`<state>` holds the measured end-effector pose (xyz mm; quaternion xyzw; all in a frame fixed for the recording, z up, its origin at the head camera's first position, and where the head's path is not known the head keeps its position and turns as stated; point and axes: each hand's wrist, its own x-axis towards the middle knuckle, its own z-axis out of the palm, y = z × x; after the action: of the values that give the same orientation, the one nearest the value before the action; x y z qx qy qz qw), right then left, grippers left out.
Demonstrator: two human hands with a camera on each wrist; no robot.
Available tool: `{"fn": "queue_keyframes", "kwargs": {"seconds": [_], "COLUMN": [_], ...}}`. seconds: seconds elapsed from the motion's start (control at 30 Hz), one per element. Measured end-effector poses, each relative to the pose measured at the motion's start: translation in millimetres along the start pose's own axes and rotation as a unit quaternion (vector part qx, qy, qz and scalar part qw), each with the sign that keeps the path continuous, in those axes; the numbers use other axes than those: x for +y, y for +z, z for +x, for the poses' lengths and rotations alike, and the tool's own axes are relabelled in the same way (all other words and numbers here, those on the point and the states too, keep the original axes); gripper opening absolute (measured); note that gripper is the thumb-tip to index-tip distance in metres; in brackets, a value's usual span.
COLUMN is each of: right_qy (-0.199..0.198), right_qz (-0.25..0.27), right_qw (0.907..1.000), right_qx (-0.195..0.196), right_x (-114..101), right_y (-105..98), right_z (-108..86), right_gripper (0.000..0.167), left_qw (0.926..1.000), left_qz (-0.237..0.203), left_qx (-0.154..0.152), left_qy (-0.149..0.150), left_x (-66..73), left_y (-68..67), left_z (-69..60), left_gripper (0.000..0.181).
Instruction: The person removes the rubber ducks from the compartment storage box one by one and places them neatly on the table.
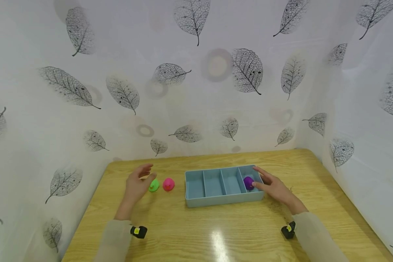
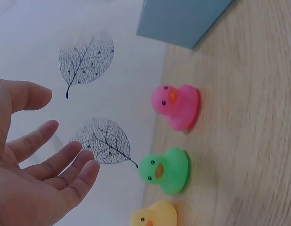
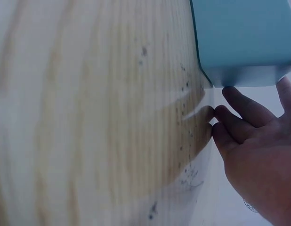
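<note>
A light blue divided box (image 1: 224, 199) sits on the table, a purple toy duck (image 1: 248, 183) in its rightmost compartment. My right hand (image 1: 276, 188) grips the box's right end; its thumb reaches over the rim beside the duck, while other fingers lie along the outer wall. In the right wrist view, fingertips (image 3: 229, 92) meet the box's end. My left hand (image 1: 137, 185) hovers empty with loosely bent fingers, near a green rubber duck (image 1: 154, 185). A pink rubber duck (image 1: 168, 184) stands right of it. The left wrist view also shows a yellow duck (image 2: 157, 215), hidden in the head view.
Several compartments of the box hold nothing. A white curtain (image 1: 196, 109) printed with dark leaves surrounds the wooden table (image 1: 183, 233) at the back and sides. Both wrists wear small black cameras (image 1: 139, 231).
</note>
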<state>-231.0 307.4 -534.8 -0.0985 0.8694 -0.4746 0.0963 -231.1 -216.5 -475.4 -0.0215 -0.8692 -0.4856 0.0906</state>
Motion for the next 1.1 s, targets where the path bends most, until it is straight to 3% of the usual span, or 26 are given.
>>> {"fn": "queue_keyframes", "kwargs": {"seconds": [0.37,0.53,0.8,1.1], "right_qy": [-0.024,-0.044,-0.045,-0.042], "right_qz": [-0.001,-0.018,-0.073,-0.055], "right_qw": [0.9993,0.9976,0.9951,0.9964], "right_qx": [-0.029,-0.050,-0.049,-0.050], "right_x": [-2.9,-3.4,-3.3,-0.1], "right_y": [-6.3,-10.4,-13.8,-9.9], "right_z": [-7.3,-9.1,-5.8,-3.5], "right_gripper": [0.086,0.095,0.097,0.098], "left_qw": [0.9995,0.9978,0.9901,0.9854], "left_qz": [-0.018,-0.039,-0.073,-0.080], "left_qx": [-0.023,-0.033,-0.085,-0.121], "left_qy": [0.015,0.043,0.084,0.088], "left_x": [23.2,37.3,65.8,88.1], "left_y": [16.0,27.9,63.4,102.3], "left_z": [1.6,1.2,4.6,8.1], "left_gripper": [0.041,0.038,0.041,0.038]}}
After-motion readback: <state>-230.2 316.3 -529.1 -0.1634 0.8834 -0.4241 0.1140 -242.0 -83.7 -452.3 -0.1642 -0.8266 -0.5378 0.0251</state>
